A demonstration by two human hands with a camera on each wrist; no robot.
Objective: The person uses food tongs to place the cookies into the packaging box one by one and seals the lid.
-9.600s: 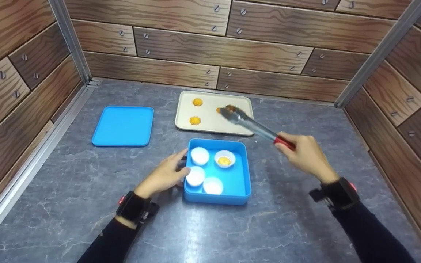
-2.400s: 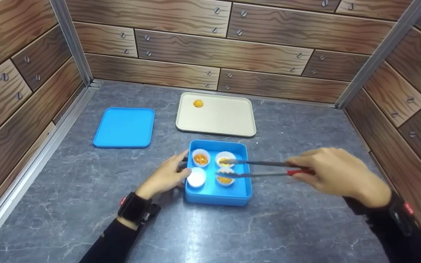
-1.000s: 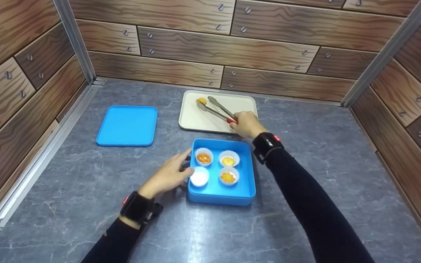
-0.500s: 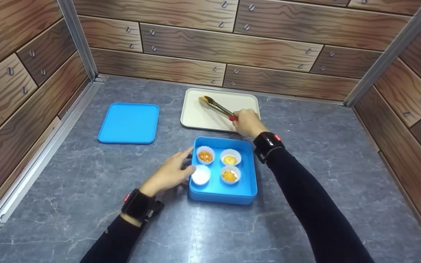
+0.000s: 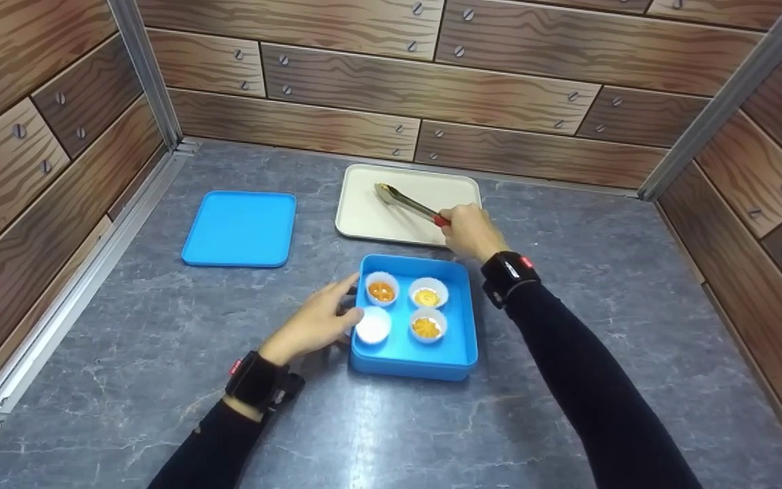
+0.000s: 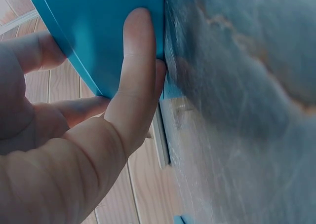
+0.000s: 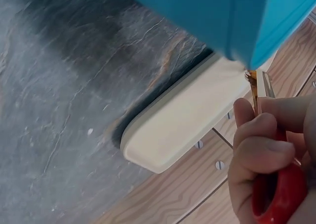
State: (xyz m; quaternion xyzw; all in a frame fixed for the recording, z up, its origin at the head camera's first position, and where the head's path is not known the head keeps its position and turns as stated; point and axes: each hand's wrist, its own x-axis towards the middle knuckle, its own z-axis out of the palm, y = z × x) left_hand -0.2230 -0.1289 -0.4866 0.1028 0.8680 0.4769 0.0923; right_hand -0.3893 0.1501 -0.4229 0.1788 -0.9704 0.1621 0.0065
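My left hand holds the left wall of a square blue box, thumb at the rim, fingers along the outer side. Inside stand white paper-like cups: three hold small yellow or orange pieces, such as the orange piece, yellow piece and fluted yellow-orange piece. The front-left white cup shows only white. My right hand grips red-handled metal tongs over the cream tray. The tongs' tips are together, with a little yellow showing there.
A flat blue lid-like square lies on the grey marbled table left of the tray. Wood-patterned walls with metal corner posts enclose the back and sides. The blue box sits just in front of the tray.
Pieces went from the tray into the cups earlier. The tongs then reached the last tray piece, closed on it and moved slightly right. My left hand stays at the box.
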